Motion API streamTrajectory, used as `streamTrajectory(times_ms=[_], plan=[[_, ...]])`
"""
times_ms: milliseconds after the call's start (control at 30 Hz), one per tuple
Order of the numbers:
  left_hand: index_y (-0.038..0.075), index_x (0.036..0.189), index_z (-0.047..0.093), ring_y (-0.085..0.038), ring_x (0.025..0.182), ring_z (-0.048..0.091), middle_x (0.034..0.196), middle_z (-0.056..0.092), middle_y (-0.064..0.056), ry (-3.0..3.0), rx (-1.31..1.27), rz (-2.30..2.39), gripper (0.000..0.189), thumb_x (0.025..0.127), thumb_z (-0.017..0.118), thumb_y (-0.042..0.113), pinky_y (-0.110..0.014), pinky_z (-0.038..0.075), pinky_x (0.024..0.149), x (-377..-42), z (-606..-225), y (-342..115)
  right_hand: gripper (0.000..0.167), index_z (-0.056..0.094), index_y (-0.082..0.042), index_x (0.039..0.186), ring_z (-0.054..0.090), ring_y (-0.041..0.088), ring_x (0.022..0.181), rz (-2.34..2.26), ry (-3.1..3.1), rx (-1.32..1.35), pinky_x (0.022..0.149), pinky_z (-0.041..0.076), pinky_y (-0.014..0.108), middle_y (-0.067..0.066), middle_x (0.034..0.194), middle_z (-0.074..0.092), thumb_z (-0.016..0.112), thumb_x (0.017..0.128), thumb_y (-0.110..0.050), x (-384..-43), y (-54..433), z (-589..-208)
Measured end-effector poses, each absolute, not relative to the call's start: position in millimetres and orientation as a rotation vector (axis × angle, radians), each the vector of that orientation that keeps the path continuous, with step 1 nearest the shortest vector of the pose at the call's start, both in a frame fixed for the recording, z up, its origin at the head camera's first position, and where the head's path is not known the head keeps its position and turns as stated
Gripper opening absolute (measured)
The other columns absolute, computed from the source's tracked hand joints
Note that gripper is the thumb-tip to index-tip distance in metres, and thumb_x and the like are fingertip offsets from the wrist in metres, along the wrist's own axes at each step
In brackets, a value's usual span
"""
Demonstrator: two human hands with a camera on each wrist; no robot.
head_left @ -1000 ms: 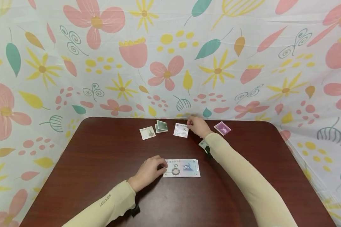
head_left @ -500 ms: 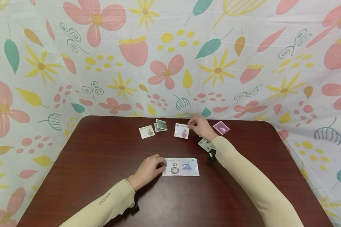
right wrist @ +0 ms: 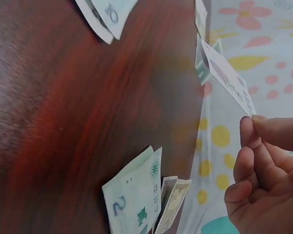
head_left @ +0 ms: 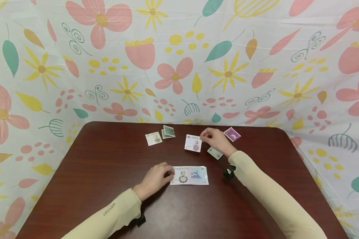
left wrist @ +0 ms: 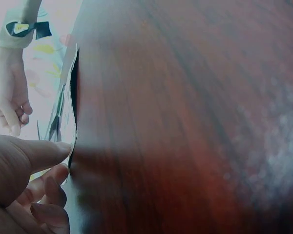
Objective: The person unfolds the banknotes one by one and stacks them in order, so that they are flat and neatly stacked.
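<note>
My left hand (head_left: 156,179) pinches the left end of a small stack of play banknotes marked 10 (head_left: 197,176), thumb on top in the left wrist view. My right hand (head_left: 217,140) pinches the upper right corner of a folded banknote marked 5 (head_left: 193,143) between thumb and fingertips. In the right wrist view this 5 note (right wrist: 230,78) is held up off the table, its far end angled away from the fingers (right wrist: 276,129). Below the right hand lies a folded greenish banknote marked 2 (head_left: 214,153), partly covered by the hand in the head view.
At the table's back edge lie a folded banknote marked 1 (head_left: 154,138), a folded dark green banknote (head_left: 169,132) standing partly open, and a purple banknote (head_left: 232,134). A flower-patterned cloth (head_left: 173,96) hangs behind the brown table (head_left: 107,159).
My right hand has drawn the 5 note toward me and slightly right, away from the back edge. More of the 2 note shows beneath it. The left hand stays on the stack.
</note>
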State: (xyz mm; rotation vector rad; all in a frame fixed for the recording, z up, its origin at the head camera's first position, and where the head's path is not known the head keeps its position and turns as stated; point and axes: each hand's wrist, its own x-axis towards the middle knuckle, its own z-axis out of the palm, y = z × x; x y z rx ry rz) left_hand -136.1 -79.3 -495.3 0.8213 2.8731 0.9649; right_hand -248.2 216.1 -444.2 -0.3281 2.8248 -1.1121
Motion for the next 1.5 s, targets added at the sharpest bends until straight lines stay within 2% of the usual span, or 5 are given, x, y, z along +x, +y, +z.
streamTrajectory(times_ms=[233, 767, 1133, 1400, 1500], plan=[[0.017, 0.097, 0.075, -0.015, 0.085, 0.068, 0.093, 0.064, 0.005, 2.864, 0.809, 0.961, 0.006, 0.094, 0.077, 0.013, -0.036, 0.055, 0.074, -135, -496, -80, 0.009, 0.072, -0.010, 0.104, 0.062, 0.022, 0.088, -1.151, 2.808, -0.335, 0.081, 0.049, 0.037, 0.005, 0.093, 0.071, 0.070, 0.100, -0.018, -230, 218, -448], [0.018, 0.096, 0.074, -0.014, 0.085, 0.068, 0.092, 0.063, 0.006, 2.891, 0.822, 0.927, 0.007, 0.094, 0.075, 0.011, -0.035, 0.055, 0.073, -134, -499, -80, 0.006, 0.073, -0.008, 0.096, 0.061, 0.015, 0.082, -1.221, 2.754, -0.432, 0.073, 0.047, 0.030, 0.001, 0.086, 0.070, 0.073, 0.096, -0.014, -190, 224, -461], [0.019, 0.097, 0.074, -0.014, 0.082, 0.067, 0.092, 0.063, 0.006, 2.914, 0.815, 0.920, 0.008, 0.094, 0.075, 0.011, -0.036, 0.055, 0.072, -132, -501, -79, 0.004, 0.073, -0.009, 0.097, 0.061, 0.014, 0.083, -1.258, 2.658, -0.414, 0.077, 0.047, 0.028, -0.001, 0.085, 0.069, 0.073, 0.096, -0.013, -167, 227, -466], [0.018, 0.095, 0.074, -0.011, 0.075, 0.063, 0.089, 0.062, 0.009, 2.973, 0.816, 0.939, 0.002, 0.096, 0.074, 0.020, -0.034, 0.052, 0.067, -129, -499, -74, 0.005, 0.072, -0.008, 0.097, 0.059, 0.014, 0.075, -1.315, 2.611, -0.443, 0.064, 0.047, 0.026, 0.000, 0.084, 0.069, 0.074, 0.095, -0.012, -154, 227, -468], [0.019, 0.095, 0.074, -0.009, 0.074, 0.061, 0.088, 0.062, 0.010, 2.973, 0.808, 1.018, 0.005, 0.098, 0.073, 0.022, -0.032, 0.051, 0.067, -128, -497, -69, 0.005, 0.072, -0.007, 0.097, 0.059, 0.013, 0.075, -1.339, 2.601, -0.457, 0.064, 0.048, 0.026, 0.000, 0.084, 0.070, 0.074, 0.095, -0.012, -152, 226, -467]])
